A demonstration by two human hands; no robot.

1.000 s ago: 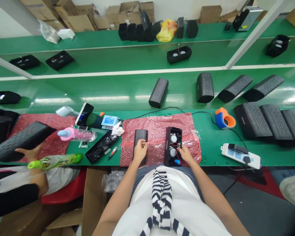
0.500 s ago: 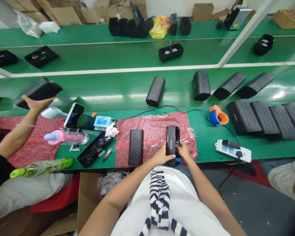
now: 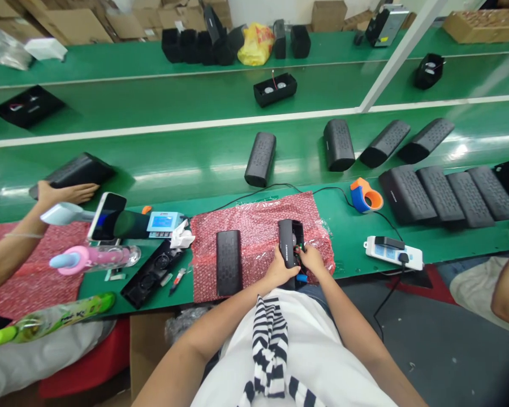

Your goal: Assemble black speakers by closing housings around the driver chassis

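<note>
An open black speaker housing [image 3: 285,240] with white lettering stands over the near edge of the red bubble wrap [image 3: 254,217]. My left hand [image 3: 281,271] grips its left side, thumb across the lower front. At the open right side, the fingers of my right hand [image 3: 313,261] are closed and reach in among wires and small green parts; what they pinch is too small to make out. A blue piece [image 3: 301,278] shows at the housing's lower end. Left of my hands, a closed black speaker [image 3: 228,263] lies on the wrap.
To the left are an open black shell [image 3: 152,274], a syringe-like tube [image 3: 177,281], a blue-screened device [image 3: 163,222] and bottles. An orange and blue tape dispenser [image 3: 366,196] and a power strip [image 3: 393,252] lie right. A co-worker's hand [image 3: 65,194] touches a speaker on the green belt.
My view has shifted a little. The housing in my hands has turned, showing more of its inside. The co-worker's hand and speaker have come down onto the belt.
</note>
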